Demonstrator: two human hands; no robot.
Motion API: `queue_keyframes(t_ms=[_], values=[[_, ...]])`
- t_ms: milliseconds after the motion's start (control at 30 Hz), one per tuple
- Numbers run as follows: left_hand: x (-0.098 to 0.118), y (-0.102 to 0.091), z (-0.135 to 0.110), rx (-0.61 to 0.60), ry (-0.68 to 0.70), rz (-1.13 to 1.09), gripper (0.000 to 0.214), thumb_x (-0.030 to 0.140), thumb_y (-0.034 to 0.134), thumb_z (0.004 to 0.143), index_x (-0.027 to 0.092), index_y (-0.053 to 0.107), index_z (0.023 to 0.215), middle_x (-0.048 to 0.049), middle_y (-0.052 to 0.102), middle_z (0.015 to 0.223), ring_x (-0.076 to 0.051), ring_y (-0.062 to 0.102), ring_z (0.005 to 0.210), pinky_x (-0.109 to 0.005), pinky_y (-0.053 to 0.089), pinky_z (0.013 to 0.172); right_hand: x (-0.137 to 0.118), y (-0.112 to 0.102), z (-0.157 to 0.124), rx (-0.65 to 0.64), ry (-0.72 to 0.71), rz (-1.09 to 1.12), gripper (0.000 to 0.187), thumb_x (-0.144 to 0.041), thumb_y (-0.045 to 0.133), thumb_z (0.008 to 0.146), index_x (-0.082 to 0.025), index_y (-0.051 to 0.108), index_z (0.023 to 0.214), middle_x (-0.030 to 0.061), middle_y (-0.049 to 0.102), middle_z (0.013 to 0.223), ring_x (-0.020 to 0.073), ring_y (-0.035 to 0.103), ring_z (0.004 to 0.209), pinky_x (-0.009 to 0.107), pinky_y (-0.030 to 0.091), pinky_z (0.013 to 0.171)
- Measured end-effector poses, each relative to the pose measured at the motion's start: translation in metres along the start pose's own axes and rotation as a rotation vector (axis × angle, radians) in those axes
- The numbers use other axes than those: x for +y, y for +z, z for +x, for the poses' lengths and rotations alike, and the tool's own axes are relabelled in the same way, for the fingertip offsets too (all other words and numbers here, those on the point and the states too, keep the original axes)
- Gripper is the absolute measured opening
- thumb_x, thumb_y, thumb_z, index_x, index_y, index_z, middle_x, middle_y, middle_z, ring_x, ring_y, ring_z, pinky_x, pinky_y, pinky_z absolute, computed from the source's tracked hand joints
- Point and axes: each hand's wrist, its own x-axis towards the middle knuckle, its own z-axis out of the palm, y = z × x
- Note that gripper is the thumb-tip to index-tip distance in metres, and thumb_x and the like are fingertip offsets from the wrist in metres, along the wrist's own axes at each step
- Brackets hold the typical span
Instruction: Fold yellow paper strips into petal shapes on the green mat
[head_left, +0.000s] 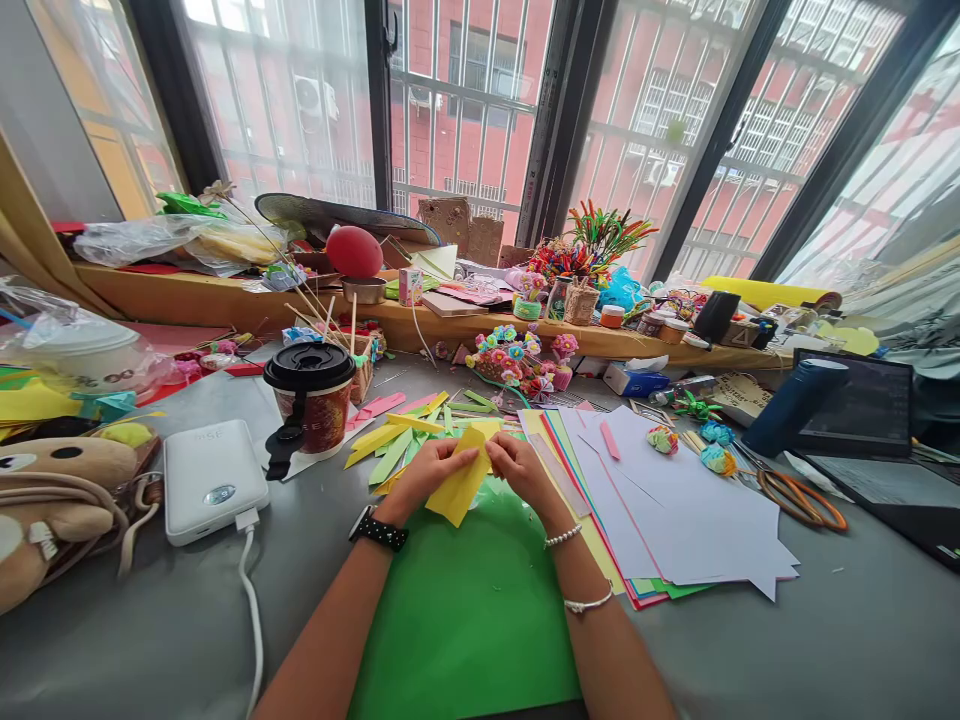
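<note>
Between my hands, above a green sheet (465, 610), is a piece of yellow paper (459, 492). My left hand (429, 472) pinches its left side, thumb on top. At its upper right edge, the fingers of my right hand (519, 470) are closed together on the paper. Just beyond my hands lies a loose pile of yellow and green paper strips (394, 440). To the right, white sheets (660, 510) rest over coloured ones, with a small pink strip (610, 440) on top.
A lidded cup (311, 400), a white power bank (214, 480) with its cable and a plush bear pouch (67, 500) stand at left. Scissors (799, 498), a blue bottle (799, 405) and a laptop (862, 420) are at right. A crowded ledge (465, 325) runs behind.
</note>
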Motion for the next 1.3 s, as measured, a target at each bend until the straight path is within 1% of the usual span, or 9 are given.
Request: queue_keyframes(t_ms=[300, 467, 567, 733, 833, 900, 967, 1167, 1300], values=[[0.003, 0.0, -0.003, -0.095, 0.017, 0.001, 0.034, 0.047, 0.052, 0.065, 0.013, 0.06, 0.069, -0.001, 0.055, 0.06, -0.011, 0.045, 0.051, -0.019, 0.03, 0.044, -0.001, -0.001, -0.001, 0.019, 0.004, 0.071, 0.028, -0.039, 0.04, 0.078, -0.019, 0.042, 0.06, -0.0047, 0.038, 0.051, 0.008, 0.035, 0.046, 0.02, 0.029, 0.043], [0.002, 0.001, -0.002, -0.101, 0.003, 0.095, 0.035, 0.049, 0.054, 0.062, 0.014, 0.058, 0.062, 0.0009, 0.052, 0.054, -0.011, 0.044, 0.048, -0.019, 0.029, 0.042, -0.002, -0.005, 0.001, 0.05, 0.04, 0.113, 0.025, -0.041, 0.051, 0.07, -0.017, 0.048, 0.063, -0.0039, 0.044, 0.054, 0.0078, 0.039, 0.047, 0.02, 0.03, 0.042], [-0.002, 0.0, 0.002, -0.011, 0.008, 0.058, 0.035, 0.047, 0.057, 0.06, 0.013, 0.06, 0.068, -0.0006, 0.058, 0.063, -0.014, 0.051, 0.057, -0.02, 0.035, 0.047, 0.0, -0.007, 0.002, 0.107, 0.092, 0.204, 0.026, -0.042, 0.053, 0.068, -0.017, 0.049, 0.064, -0.0047, 0.045, 0.05, 0.0071, 0.04, 0.041, 0.02, 0.03, 0.038], [-0.004, -0.003, 0.007, 0.342, 0.004, -0.254, 0.048, 0.039, 0.066, 0.056, 0.015, 0.053, 0.095, -0.0055, 0.062, 0.085, -0.016, 0.059, 0.074, -0.026, 0.046, 0.064, 0.003, -0.006, 0.005, 0.306, 0.207, 0.459, 0.029, -0.044, 0.058, 0.064, -0.017, 0.046, 0.069, -0.0013, 0.058, 0.055, 0.0096, 0.053, 0.041, 0.021, 0.042, 0.04], [-0.003, -0.002, 0.007, 0.302, -0.074, -0.401, 0.047, 0.038, 0.067, 0.056, 0.014, 0.051, 0.094, -0.0078, 0.062, 0.086, -0.016, 0.061, 0.073, -0.029, 0.048, 0.069, -0.001, -0.003, 0.004, 0.352, 0.238, 0.583, 0.03, -0.041, 0.061, 0.062, -0.018, 0.044, 0.071, 0.0012, 0.062, 0.06, 0.0122, 0.059, 0.049, 0.024, 0.048, 0.048], [-0.003, 0.0, 0.007, 0.177, -0.108, -0.399, 0.04, 0.039, 0.066, 0.057, 0.013, 0.054, 0.085, -0.0084, 0.063, 0.084, -0.017, 0.061, 0.074, -0.03, 0.047, 0.071, -0.002, 0.002, 0.004, 0.323, 0.241, 0.631, 0.03, -0.039, 0.062, 0.062, -0.018, 0.043, 0.071, 0.0008, 0.062, 0.059, 0.0133, 0.06, 0.052, 0.025, 0.049, 0.051], [-0.003, 0.002, 0.006, 0.117, -0.096, -0.361, 0.035, 0.039, 0.066, 0.057, 0.012, 0.057, 0.079, -0.0076, 0.064, 0.083, -0.018, 0.061, 0.075, -0.031, 0.047, 0.073, -0.002, 0.007, 0.003, 0.263, 0.252, 0.641, 0.029, -0.039, 0.062, 0.062, -0.018, 0.043, 0.072, -0.0002, 0.062, 0.058, 0.0134, 0.06, 0.051, 0.025, 0.048, 0.05], [-0.004, 0.0, 0.006, 0.216, -0.032, -0.361, 0.033, 0.038, 0.064, 0.058, 0.011, 0.061, 0.077, -0.0057, 0.065, 0.078, -0.018, 0.06, 0.074, -0.031, 0.046, 0.075, -0.002, 0.012, 0.003, 0.07, 0.294, 0.487, 0.028, -0.038, 0.063, 0.058, -0.015, 0.049, 0.063, -0.0006, 0.06, 0.056, 0.0085, 0.054, 0.045, 0.021, 0.043, 0.045], [-0.003, 0.0, 0.006, 0.238, -0.035, -0.338, 0.029, 0.037, 0.065, 0.057, 0.012, 0.062, 0.072, -0.0037, 0.065, 0.07, -0.017, 0.06, 0.071, -0.029, 0.046, 0.072, -0.002, 0.009, 0.003, 0.116, 0.314, 0.44, 0.029, -0.042, 0.06, 0.061, -0.014, 0.051, 0.061, -0.0009, 0.058, 0.055, 0.0068, 0.05, 0.043, 0.02, 0.041, 0.045]])
